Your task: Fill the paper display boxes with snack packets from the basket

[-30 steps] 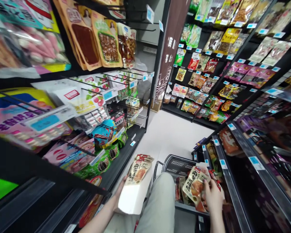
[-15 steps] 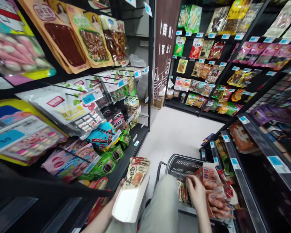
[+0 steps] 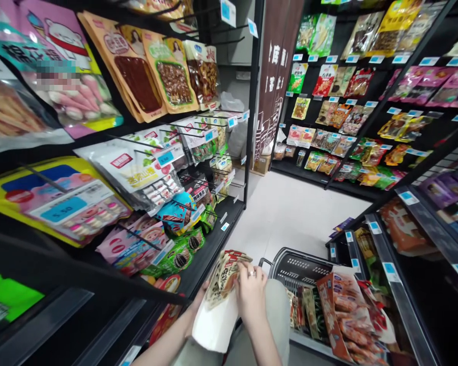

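Note:
My left hand [image 3: 199, 301] grips the left side of a white box [image 3: 212, 325] resting on my lap, low in the centre of the view. Several beige snack packets [image 3: 224, 272] stand in the box. My right hand [image 3: 251, 294], with a ring on one finger, lies on the packets with its fingers closed over their tops. To the right on the floor is a black shopping basket [image 3: 298, 264] holding more snack packets, with a large orange packet [image 3: 338, 311] leaning at its right side.
Black shelves with hanging snack bags [image 3: 137, 168] close in on the left. More shelves with blue price tags [image 3: 404, 239] stand at the right. A white tiled aisle [image 3: 293, 213] runs ahead to a brown curtain [image 3: 273, 86] and a back wall of snacks.
My right hand left the basket, where it held a packet, and moved left onto the packets in the white box. The camera shifted slightly; my left hand kept its hold.

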`<state>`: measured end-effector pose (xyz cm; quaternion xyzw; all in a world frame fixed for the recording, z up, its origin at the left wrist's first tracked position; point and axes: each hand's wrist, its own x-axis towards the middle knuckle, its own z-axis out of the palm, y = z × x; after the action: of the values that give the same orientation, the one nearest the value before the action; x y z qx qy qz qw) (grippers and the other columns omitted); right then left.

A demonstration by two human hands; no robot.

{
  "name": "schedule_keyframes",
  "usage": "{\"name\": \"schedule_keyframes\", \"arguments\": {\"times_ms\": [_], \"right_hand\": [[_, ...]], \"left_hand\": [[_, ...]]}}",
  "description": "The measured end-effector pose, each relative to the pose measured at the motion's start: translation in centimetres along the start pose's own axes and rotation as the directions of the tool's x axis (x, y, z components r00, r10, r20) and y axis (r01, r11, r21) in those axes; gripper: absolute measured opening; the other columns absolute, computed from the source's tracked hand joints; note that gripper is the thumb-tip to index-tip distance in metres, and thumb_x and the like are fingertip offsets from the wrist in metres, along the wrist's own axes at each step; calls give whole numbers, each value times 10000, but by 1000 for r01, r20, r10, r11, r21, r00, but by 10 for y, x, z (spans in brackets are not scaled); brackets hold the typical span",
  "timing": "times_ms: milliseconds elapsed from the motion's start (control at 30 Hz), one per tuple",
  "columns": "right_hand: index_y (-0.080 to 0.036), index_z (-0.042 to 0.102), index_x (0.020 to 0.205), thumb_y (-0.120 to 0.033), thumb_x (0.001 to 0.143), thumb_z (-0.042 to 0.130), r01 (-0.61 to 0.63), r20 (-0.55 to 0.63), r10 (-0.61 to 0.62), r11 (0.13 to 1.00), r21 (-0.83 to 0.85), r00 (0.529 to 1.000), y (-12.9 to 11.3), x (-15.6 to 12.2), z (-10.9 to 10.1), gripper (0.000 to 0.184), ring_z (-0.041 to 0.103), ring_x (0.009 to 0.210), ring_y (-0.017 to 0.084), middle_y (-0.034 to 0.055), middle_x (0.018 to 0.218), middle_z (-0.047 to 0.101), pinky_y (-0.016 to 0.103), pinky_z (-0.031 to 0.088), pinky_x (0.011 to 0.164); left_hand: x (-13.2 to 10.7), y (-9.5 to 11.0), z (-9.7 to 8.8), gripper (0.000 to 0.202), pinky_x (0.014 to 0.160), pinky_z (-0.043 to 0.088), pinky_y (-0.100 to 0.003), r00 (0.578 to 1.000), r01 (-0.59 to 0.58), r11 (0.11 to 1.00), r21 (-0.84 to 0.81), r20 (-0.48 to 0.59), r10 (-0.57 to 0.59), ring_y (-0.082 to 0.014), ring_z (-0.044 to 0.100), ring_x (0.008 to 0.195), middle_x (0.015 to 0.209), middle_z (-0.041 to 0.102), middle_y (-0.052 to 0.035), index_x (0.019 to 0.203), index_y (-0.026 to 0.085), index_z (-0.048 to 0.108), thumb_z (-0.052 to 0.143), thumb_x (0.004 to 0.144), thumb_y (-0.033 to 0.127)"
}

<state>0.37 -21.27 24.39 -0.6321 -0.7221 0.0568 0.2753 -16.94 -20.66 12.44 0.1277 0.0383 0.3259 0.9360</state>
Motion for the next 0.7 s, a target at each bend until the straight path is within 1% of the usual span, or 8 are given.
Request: {"name": "schedule_keyframes", "arguments": {"times_ms": [167,300,333,400,467,500,633,700], "right_hand": [[-237,651,925,-95,839,593,-2,80,-6,995,95,997,7,-4,-5,175,565,901,271,52,954,700,435,382,815],[-246,687,767,-216,859,603,-81,100,46,920,382,994,13,-13,-15,128,559,863,256,26,818,699,421,367,827],[-238,688,734,-283,861,612,-137,103,98,850,508,990,14,-14,-19,155,567,830,246,26,768,689,408,385,817],[-217,688,725,-442,843,630,-259,134,242,620,741,961,16,-14,-31,260,589,770,230,31,732,681,374,436,768],[-199,691,776,-551,800,657,-336,187,381,376,863,906,15,-13,-47,355,611,745,223,38,757,694,345,477,718],[-195,692,818,-569,785,674,-352,207,431,289,890,878,15,-12,-55,377,622,755,221,41,787,705,334,491,711],[-220,641,854,-535,769,730,-270,225,536,6,963,813,9,-12,-80,338,613,679,163,9,784,684,267,493,609],[-242,584,802,-521,780,731,-183,267,493,-213,960,828,7,-13,-86,316,490,472,96,-54,625,569,213,401,447]], "left_hand": [[1,0,2,620,1070,353,-367,999,29,999,-23,-21,-29,-277,627,1135,1174,716,-122,1227,81,658,597,838,559],[-1,-3,-9,618,1071,349,-365,999,15,999,-51,-30,-16,-285,624,1146,1183,710,-127,1252,78,634,585,838,534],[-2,-4,-11,637,1070,351,-363,999,25,998,-58,-26,-27,-287,622,1154,1192,706,-132,1263,74,626,585,830,540],[-3,-5,-13,677,1077,348,-373,998,48,997,-62,-34,-50,-297,609,1179,1217,693,-147,1281,64,612,562,828,565],[-4,-5,-11,693,1086,342,-396,997,54,997,-48,-56,-56,-315,595,1200,1237,680,-160,1290,59,604,526,837,578],[-5,-4,-9,697,1089,341,-405,996,56,998,-34,-70,-58,-321,592,1202,1240,678,-159,1290,66,606,519,833,585],[-8,0,0,694,1056,389,-405,987,104,993,47,-130,-97,-316,644,1112,1147,722,-126,1237,95,653,503,818,627],[-8,1,2,689,1031,414,-410,980,118,989,85,-171,-102,-310,669,1055,1090,739,-122,1215,90,666,450,845,630]]}}
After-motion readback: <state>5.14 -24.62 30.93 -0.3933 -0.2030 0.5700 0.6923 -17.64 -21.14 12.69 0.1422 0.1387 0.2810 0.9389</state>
